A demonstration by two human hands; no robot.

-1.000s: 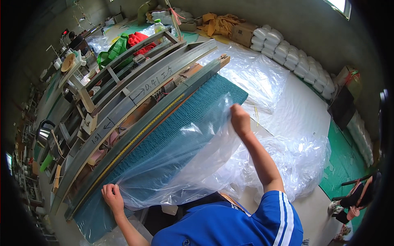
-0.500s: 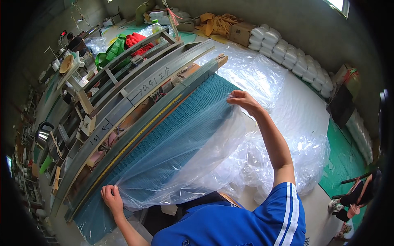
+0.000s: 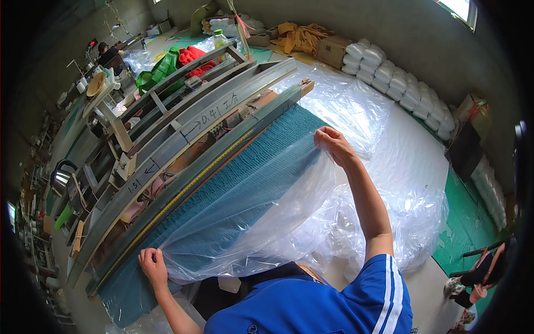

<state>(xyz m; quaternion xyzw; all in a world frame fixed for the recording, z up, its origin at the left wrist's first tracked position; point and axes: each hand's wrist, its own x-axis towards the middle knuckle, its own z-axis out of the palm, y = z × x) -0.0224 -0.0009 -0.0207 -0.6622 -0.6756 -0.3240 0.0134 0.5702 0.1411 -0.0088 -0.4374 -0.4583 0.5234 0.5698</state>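
I had the left hand (image 3: 153, 266) pinching the film (image 3: 295, 206) near the lower-left end of the beam (image 3: 256, 119), fingers nearly closed. The right hand (image 3: 336, 145) pinched it by the cloth's (image 3: 283, 133) upper-right end, fingertips together. Stretched over the cloth, its long axis ran lower left to upper right, alongside the beam's edge.

Daylight slips in through a window (image 3: 459, 10) at the upper right of the frame, blown to white, while the wall (image 3: 389, 25) around it is dim grey. Clear plastic (image 3: 261, 222) across the centre throws back sharp white glints, and the pale floor sheet (image 3: 347, 108) above it glares. To me the left edge looks murky and soft. Long metal rails (image 3: 264, 72) bow in the fisheye, and black swallows the corners.
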